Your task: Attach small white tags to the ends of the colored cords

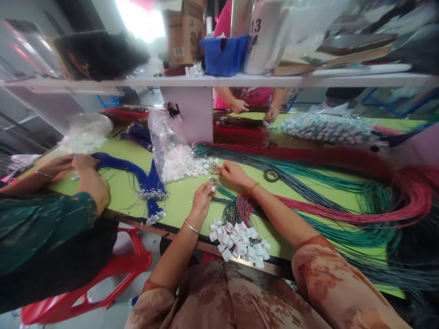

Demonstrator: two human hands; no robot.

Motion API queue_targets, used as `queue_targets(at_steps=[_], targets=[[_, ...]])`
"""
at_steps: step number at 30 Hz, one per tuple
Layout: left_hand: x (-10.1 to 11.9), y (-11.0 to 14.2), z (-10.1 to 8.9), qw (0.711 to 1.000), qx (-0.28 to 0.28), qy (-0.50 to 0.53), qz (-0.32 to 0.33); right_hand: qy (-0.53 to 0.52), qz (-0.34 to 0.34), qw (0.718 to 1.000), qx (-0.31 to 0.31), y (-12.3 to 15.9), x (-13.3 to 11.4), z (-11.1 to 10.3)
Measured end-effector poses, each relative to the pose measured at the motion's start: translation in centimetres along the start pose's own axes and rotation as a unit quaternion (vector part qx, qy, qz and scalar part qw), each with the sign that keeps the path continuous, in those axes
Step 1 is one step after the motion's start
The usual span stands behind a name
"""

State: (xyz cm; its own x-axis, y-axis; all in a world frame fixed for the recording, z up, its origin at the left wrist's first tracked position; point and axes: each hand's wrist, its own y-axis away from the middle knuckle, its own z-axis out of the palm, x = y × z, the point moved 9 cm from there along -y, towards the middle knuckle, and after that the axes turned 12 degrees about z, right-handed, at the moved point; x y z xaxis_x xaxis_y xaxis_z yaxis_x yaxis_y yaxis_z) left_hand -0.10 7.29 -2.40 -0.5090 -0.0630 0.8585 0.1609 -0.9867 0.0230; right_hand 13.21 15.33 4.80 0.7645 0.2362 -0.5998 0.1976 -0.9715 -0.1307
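On the head view, my left hand has its grip pinched closed on 1 white connector above the green counter; my right hand closes its grip at the red wire ends, beside the white connector pile.

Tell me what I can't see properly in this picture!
All in the head view:
- Inside the blue bin: hidden by its front wall.
- Person across the table: head hidden by the shelf and things on it.
- Neighbour in green: cut off by the left edge.
- What the right hand pinches: too small, blurred.
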Motion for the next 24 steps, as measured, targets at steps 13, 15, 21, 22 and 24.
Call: queue_targets(at_steps=[13,15,21,22,24], targets=[[0.0,-0.1,0.5,0.998,-0.011,0.063,0.000,-0.269,0.022,0.956,-0.115,4.2,-1.5,1.8],[-0.1,-0.1,0.5,0.998,-0.006,0.064,-0.006,-0.250,0.017,0.961,-0.120,4.9,-1.4,1.9],[0.0,-0.1,0.6,0.998,-0.008,0.058,-0.005,-0.226,0.024,0.968,-0.112,5.2,-0.8,2.4],[0.0,-0.1,0.6,0.998,-0.009,0.057,-0.003,-0.227,0.026,0.967,-0.112,5.1,-0.7,2.5],[0.0,-0.1,0.5,0.999,-0.010,0.050,0.001,-0.232,0.031,0.966,-0.114,5.0,-0.6,2.6]])
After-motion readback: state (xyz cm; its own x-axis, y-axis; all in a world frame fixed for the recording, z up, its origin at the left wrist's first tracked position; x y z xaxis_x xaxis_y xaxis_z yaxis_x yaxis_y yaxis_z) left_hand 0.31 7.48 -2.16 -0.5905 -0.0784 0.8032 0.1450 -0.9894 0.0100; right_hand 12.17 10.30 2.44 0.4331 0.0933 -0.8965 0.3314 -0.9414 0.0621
